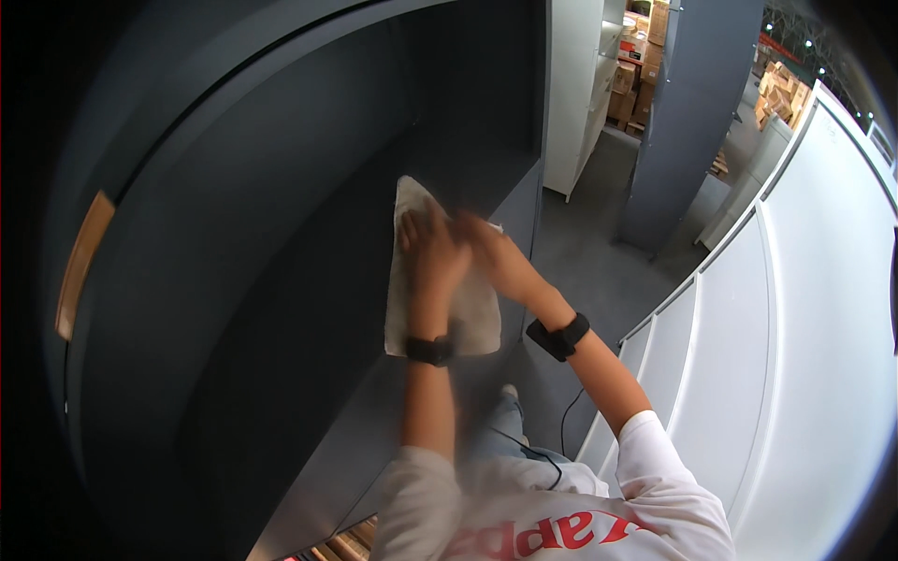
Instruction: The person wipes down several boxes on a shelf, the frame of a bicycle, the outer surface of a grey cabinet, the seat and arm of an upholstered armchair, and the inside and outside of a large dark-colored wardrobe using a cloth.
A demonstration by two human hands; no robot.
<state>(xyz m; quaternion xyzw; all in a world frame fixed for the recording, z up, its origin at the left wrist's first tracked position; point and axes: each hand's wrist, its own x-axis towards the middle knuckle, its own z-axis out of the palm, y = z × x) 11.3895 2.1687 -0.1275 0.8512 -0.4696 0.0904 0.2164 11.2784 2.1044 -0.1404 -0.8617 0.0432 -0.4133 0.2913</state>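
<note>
A beige cloth [479, 323] lies spread over the dark floor of a grey cabinet compartment, near its front edge. On its upper part rests my left hand [436, 251], the fingers smeared by motion. Just to the right, my right hand [494, 254] reaches over the cloth's right side, close to the left hand. Its fingers are blurred and partly hidden, so whether they grip the cloth does not show. Each wrist wears a black band.
The grey cabinet's inner wall [281, 122] curves around the left. White cabinets [720, 337] line the right side. Beyond the grey floor [585, 243] stand a grey panel [692, 122], a white cabinet [571, 93] and cardboard boxes [778, 93]. A black cable [564, 425] hangs beside me.
</note>
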